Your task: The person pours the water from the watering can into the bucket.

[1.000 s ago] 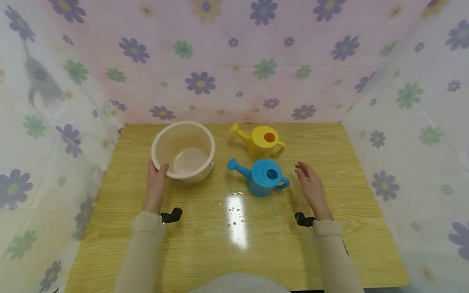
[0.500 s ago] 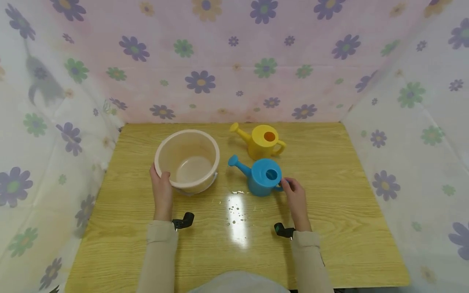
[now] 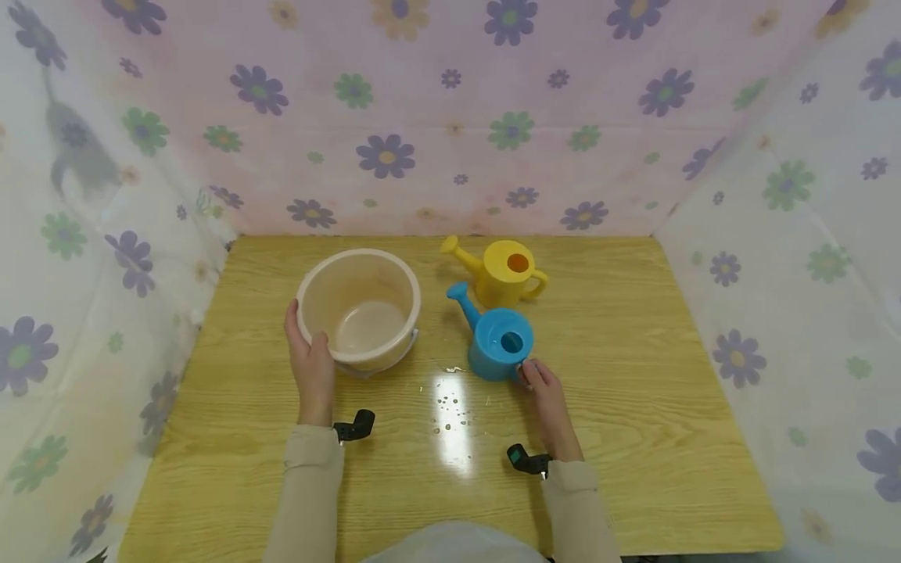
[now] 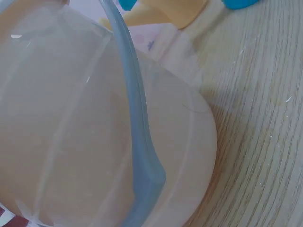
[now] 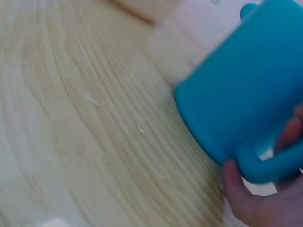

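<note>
A cream bucket [image 3: 373, 361] with a pale grey handle [image 4: 137, 109] stands at the left of the table. My left hand [image 3: 313, 375] grips its near left side, thumb over the rim and fingers along the outside wall. The blue watering can [image 3: 489, 352] is to the right of the bucket, its spout pointing away and to the left. Its handle [image 5: 265, 168] is held by my right hand [image 3: 547, 399], fingers through the loop. Whether the can's base touches the table, I cannot tell. Just behind it stands a yellow watering can [image 3: 496, 281].
Water drops [image 3: 450, 414] lie on the wooden table [image 3: 662, 407] in front of the bucket and blue can. A flower-print curtain [image 3: 450, 117] rises along the table's back and both sides.
My right hand has come in from the right and taken the blue watering can's handle. The can has turned and shifted slightly left. The bucket has moved a little nearer and right with my left hand.
</note>
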